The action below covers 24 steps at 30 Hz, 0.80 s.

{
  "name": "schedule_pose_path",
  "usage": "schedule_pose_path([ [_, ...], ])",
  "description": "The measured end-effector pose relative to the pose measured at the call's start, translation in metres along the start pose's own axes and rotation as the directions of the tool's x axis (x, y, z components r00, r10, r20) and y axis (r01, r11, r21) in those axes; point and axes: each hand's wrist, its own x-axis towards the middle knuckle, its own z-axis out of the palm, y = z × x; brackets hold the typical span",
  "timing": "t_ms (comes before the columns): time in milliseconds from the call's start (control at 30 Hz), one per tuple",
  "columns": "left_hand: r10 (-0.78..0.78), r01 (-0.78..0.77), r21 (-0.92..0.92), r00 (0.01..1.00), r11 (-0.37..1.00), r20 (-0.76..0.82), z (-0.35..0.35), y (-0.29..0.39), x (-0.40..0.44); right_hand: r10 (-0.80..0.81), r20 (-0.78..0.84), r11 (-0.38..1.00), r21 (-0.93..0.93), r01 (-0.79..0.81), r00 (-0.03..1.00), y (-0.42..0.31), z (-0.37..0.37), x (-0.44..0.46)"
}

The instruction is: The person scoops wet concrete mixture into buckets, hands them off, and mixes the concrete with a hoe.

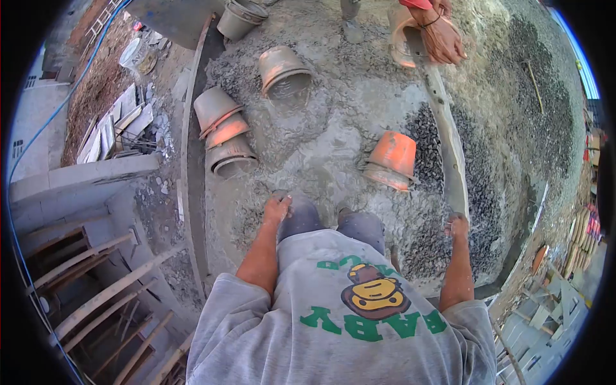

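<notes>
My right hand [457,224] is closed at the near end of a long, cement-smeared wooden board [444,125]. The board lies across wet concrete [327,147] and dark gravel, and a co-worker's hand [443,40] is at its far end. Beside my left thigh, my left hand [277,208] is curled closed; what it holds, if anything, is hard to make out. Ahead of my legs, an orange bucket [393,151] sits upside down in the concrete, left of the board.
Stacked buckets [224,128] lie on the left, with another bucket [282,67] farther ahead. A raised formwork edge [191,160] runs along the left side. Beyond it is a drop with wooden poles [119,285]. A co-worker's boot [351,31] stands in the concrete ahead.
</notes>
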Motion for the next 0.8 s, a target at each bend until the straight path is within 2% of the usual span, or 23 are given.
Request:
schedule_pose_path([
  [67,-0.076,0.087,0.063,0.985,0.994,-0.152,-0.021,-0.031,-0.025,-0.066,0.043,0.993,-0.092,0.070,0.997,-0.018,0.011,0.009],
  [133,-0.113,0.051,-0.263,0.968,0.964,-0.224,-0.033,-0.076,-0.024,-0.103,0.128,0.973,-0.193,0.126,0.986,-0.034,0.032,0.015],
  [167,-0.141,0.018,-0.424,0.955,0.905,-0.261,-0.037,-0.097,-0.025,-0.104,0.187,0.955,-0.254,0.150,0.977,-0.035,0.045,0.015],
  [200,-0.155,0.005,-0.477,0.949,0.879,-0.276,-0.042,-0.106,-0.034,-0.106,0.248,0.930,-0.319,0.185,0.963,-0.043,0.056,0.016],
  [233,-0.173,-0.009,-0.531,0.941,0.847,-0.292,-0.051,-0.108,-0.047,-0.104,0.220,0.921,-0.348,0.177,0.970,-0.055,0.076,-0.009],
  [333,-0.243,-0.061,-0.649,0.898,0.758,-0.367,-0.063,-0.131,-0.096,-0.061,0.405,0.717,-0.618,0.322,0.912,-0.075,0.130,-0.043],
  [433,-0.324,-0.061,-0.752,0.877,0.656,-0.354,-0.054,-0.196,-0.131,-0.029,0.524,0.558,-0.698,0.448,0.851,-0.093,0.187,-0.053],
  [467,-0.340,-0.062,-0.782,0.877,0.620,-0.339,-0.049,-0.221,-0.141,-0.075,0.554,0.548,-0.672,0.498,0.829,-0.106,0.207,-0.059],
  [533,-0.474,0.022,-0.851,0.838,0.524,-0.270,-0.032,-0.289,-0.155,-0.159,0.612,0.536,-0.606,0.588,0.775,-0.132,0.251,-0.082],
  [600,-0.601,0.075,-0.902,0.769,0.425,-0.219,-0.013,-0.364,-0.172,-0.265,0.654,0.498,-0.536,0.681,0.708,-0.162,0.297,-0.139],
  [667,-0.732,0.023,-0.965,0.656,0.262,-0.183,-0.006,-0.415,-0.192,-0.331,0.757,0.361,-0.451,0.816,0.564,-0.184,0.361,-0.165],
  [733,-0.805,-0.034,-0.996,0.587,0.081,-0.086,0.020,-0.475,-0.208,-0.316,0.817,0.225,-0.428,0.875,0.482,-0.193,0.401,-0.208],
  [800,-0.838,-0.210,-0.976,0.541,-0.059,-0.065,0.034,-0.486,-0.231,-0.272,0.869,0.082,-0.407,0.910,0.413,-0.195,0.447,-0.248],
])
